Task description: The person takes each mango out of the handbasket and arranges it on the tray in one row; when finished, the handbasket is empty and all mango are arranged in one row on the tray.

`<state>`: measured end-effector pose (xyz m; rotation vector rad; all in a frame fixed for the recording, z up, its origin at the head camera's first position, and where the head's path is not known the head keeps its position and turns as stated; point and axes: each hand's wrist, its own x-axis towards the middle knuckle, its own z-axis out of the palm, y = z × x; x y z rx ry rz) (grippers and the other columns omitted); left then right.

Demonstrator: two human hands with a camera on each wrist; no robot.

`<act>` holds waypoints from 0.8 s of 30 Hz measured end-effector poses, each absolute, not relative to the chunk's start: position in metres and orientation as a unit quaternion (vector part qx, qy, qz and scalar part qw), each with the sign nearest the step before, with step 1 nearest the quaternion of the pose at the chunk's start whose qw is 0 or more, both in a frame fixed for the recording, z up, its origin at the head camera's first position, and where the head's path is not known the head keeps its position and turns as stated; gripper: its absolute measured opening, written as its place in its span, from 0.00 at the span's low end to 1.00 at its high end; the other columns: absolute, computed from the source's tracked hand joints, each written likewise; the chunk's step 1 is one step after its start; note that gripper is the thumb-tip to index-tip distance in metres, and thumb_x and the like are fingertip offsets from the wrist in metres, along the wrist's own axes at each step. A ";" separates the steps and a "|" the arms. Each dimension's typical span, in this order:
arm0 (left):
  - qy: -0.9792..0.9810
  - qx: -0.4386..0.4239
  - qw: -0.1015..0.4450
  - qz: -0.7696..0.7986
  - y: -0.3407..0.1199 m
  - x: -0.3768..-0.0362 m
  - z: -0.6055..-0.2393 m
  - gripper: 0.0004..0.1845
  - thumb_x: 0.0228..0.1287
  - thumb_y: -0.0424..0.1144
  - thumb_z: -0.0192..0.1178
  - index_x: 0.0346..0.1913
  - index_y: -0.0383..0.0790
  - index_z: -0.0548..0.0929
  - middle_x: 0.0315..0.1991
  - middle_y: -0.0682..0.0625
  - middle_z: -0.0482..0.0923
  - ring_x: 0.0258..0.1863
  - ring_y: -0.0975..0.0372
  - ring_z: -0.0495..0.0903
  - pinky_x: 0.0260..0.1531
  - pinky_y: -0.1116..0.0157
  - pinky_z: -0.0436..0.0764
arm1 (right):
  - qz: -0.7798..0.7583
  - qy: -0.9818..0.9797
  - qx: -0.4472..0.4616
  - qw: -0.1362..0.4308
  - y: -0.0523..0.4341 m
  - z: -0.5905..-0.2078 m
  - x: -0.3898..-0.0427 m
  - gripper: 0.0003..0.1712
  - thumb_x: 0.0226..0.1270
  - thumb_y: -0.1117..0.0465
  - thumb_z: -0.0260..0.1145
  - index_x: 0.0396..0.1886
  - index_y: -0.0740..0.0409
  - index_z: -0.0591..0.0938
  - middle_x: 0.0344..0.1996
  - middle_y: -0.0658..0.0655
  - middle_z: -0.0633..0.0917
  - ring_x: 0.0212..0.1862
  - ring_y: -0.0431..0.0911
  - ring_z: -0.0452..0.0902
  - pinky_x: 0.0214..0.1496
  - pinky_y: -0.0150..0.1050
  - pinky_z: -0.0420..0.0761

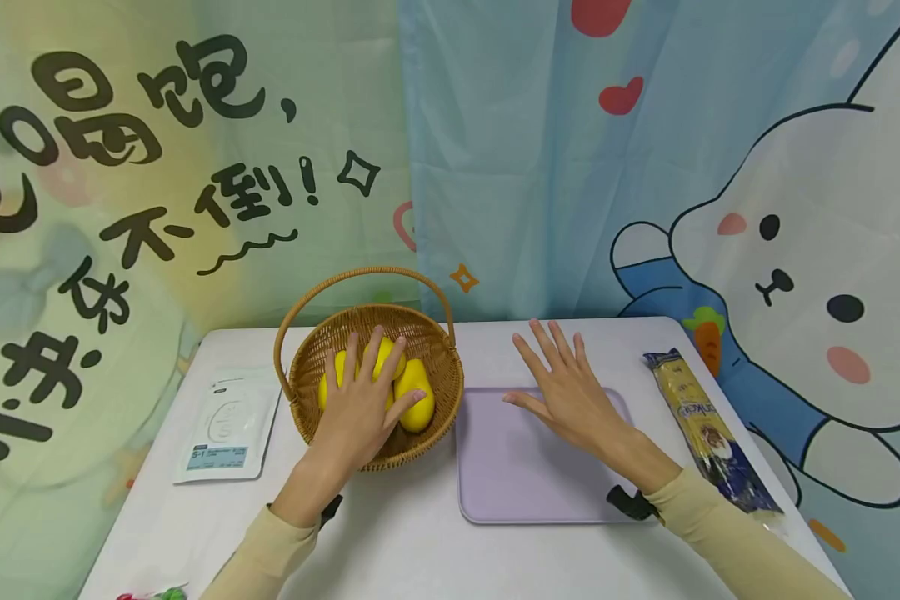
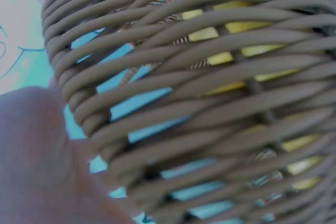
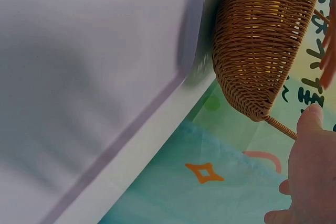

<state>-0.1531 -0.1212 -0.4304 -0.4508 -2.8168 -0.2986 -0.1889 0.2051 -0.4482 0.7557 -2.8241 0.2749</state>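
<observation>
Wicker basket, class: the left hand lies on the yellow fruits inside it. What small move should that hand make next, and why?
Probably curl the fingers round one fruit. The left hand rests with spread, straight fingers on the yellow fruits in the basket, gripping nothing yet, while the right hand hovers open over the bare lilac tray beside it.

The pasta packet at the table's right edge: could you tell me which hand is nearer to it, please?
Right. The right hand lies flat on the tray, beside the pasta packet; the left hand is in the basket.
</observation>
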 end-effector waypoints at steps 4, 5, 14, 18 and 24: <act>-0.945 -0.152 0.250 -0.146 -0.133 -0.149 -0.428 0.37 0.76 0.64 0.47 0.78 0.45 0.64 0.78 0.39 0.57 0.77 0.42 0.57 0.74 0.38 0.56 | 0.097 -0.953 0.264 0.111 0.199 -0.449 -0.190 0.51 0.71 0.33 0.59 0.83 0.50 0.52 0.83 0.61 0.43 0.83 0.60 0.33 0.78 0.69 0.42; -0.932 -0.150 0.287 -0.163 -0.137 -0.148 -0.428 0.36 0.77 0.63 0.47 0.75 0.43 0.67 0.76 0.38 0.61 0.75 0.42 0.60 0.73 0.39 0.59 | 0.101 -0.952 0.266 0.115 0.198 -0.449 -0.191 0.51 0.71 0.33 0.59 0.83 0.51 0.53 0.83 0.62 0.44 0.83 0.61 0.35 0.78 0.70 0.43; -0.836 -0.091 0.475 -0.259 -0.167 -0.145 -0.436 0.24 0.75 0.47 0.57 0.62 0.31 0.78 0.74 0.33 0.62 0.73 0.38 0.61 0.71 0.38 0.59 | 0.115 -0.942 0.285 0.132 0.185 -0.447 -0.191 0.48 0.73 0.34 0.58 0.82 0.51 0.55 0.81 0.65 0.52 0.81 0.63 0.45 0.79 0.67 0.47; -0.844 -0.046 0.450 -0.289 -0.175 -0.143 -0.446 0.25 0.74 0.46 0.59 0.65 0.33 0.76 0.78 0.35 0.55 0.76 0.39 0.55 0.73 0.38 0.54 | 0.126 -0.931 0.307 0.151 0.176 -0.441 -0.191 0.46 0.73 0.36 0.60 0.81 0.52 0.58 0.79 0.65 0.57 0.79 0.60 0.52 0.79 0.64 0.51; -0.869 0.004 0.359 -0.341 -0.182 -0.142 -0.462 0.28 0.75 0.48 0.58 0.70 0.35 0.73 0.80 0.35 0.47 0.78 0.40 0.51 0.73 0.36 0.55 | 0.155 -0.907 0.345 0.183 0.158 -0.431 -0.191 0.43 0.72 0.42 0.65 0.79 0.53 0.64 0.77 0.62 0.64 0.74 0.57 0.64 0.76 0.60 0.62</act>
